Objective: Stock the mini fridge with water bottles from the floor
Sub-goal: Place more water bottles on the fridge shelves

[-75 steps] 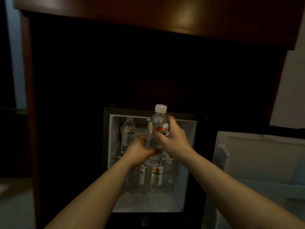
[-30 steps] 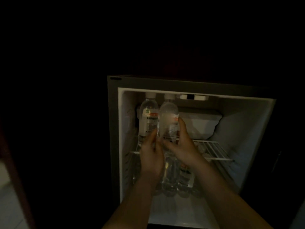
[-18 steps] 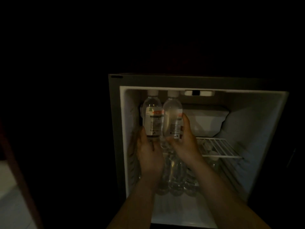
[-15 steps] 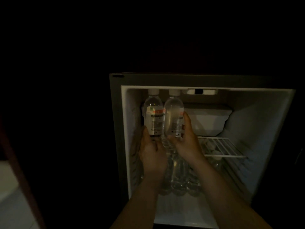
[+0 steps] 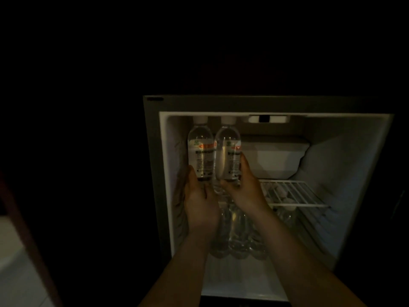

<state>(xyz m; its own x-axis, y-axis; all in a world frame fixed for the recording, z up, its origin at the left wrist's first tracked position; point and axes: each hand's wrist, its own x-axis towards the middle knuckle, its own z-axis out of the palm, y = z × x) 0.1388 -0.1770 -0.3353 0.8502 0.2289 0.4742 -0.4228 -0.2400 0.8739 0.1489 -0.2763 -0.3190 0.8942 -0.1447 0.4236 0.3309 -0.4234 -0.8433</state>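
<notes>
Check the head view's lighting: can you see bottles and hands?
Head view: nearly black outside the fridge; only its white interior is lit. Left upper bottle and right upper bottle show labels, print blurred; lower bottles dim and smeared; left hand and right hand shadowed.

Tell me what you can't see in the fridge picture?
All head view:
- Bases of the left bottle and right bottle: hidden by the left hand and right hand.
- Lower bottles: behind the arms, uncountable.
- Label print: too small and blurry.
- Room around the fridge: too dark.

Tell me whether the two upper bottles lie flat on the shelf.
No, the left bottle and right bottle stand upright, caps up.
</notes>
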